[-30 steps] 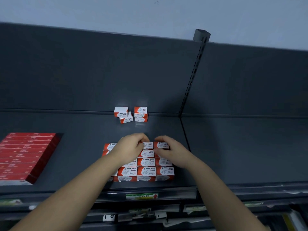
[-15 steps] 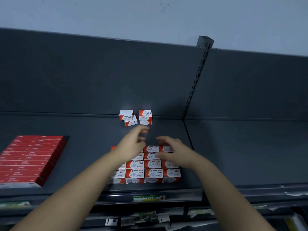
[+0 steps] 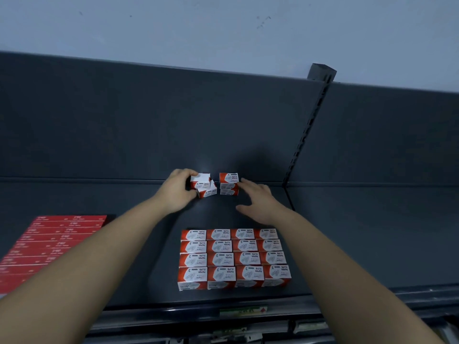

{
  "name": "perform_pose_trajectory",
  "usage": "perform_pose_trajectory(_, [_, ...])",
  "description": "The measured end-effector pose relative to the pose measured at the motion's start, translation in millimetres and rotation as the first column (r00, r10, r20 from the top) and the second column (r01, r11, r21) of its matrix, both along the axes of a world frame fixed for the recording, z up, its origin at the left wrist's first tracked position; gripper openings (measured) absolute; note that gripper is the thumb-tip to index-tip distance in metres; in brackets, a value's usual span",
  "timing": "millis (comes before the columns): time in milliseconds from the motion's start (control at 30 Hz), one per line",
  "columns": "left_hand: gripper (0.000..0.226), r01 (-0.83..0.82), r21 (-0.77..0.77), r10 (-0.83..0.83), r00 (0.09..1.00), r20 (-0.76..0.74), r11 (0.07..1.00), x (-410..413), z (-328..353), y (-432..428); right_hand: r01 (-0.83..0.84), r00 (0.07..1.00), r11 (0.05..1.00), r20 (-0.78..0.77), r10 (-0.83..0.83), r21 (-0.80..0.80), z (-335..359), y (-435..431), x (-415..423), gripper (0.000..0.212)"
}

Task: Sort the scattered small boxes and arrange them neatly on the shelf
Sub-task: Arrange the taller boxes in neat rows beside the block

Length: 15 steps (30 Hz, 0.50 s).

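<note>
Several small red-and-white paper clip boxes form a tidy grid near the front of the dark grey shelf. At the back of the shelf lie a loose pair of boxes, one tilted, and a neat stack of two boxes. My left hand curls around the left side of the loose pair, thumb and fingers touching them. My right hand hovers with fingers spread just right of the stack, fingertips close to it and holding nothing.
A block of flat red boxes fills the shelf's left front. A slotted upright post divides the back panel at the right. A price label strip runs along the shelf's front edge.
Both hands left the front grid and reached to the back of the shelf. The left hand closed around the loose pair; the right hand came beside the stack.
</note>
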<state>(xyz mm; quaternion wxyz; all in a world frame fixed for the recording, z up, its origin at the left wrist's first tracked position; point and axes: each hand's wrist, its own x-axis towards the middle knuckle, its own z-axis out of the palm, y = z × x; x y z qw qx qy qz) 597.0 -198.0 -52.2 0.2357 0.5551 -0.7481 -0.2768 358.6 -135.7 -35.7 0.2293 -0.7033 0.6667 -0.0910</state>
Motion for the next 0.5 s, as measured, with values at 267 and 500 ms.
perform_pose_trajectory(267, [0.064,0.042,0.016,-0.042,0.999,-0.031,0.999,0,-19,-17,0.005,0.988,0.999,-0.152,-0.013,-0.051,-12,-27,9,0.079])
perform_pose_trajectory(500, [0.057,0.024,-0.120,-0.023,1.000,0.010,0.992,-6,-32,-17,-0.010,0.977,0.979,-0.209,-0.033,-0.202,-25,-41,14,0.066])
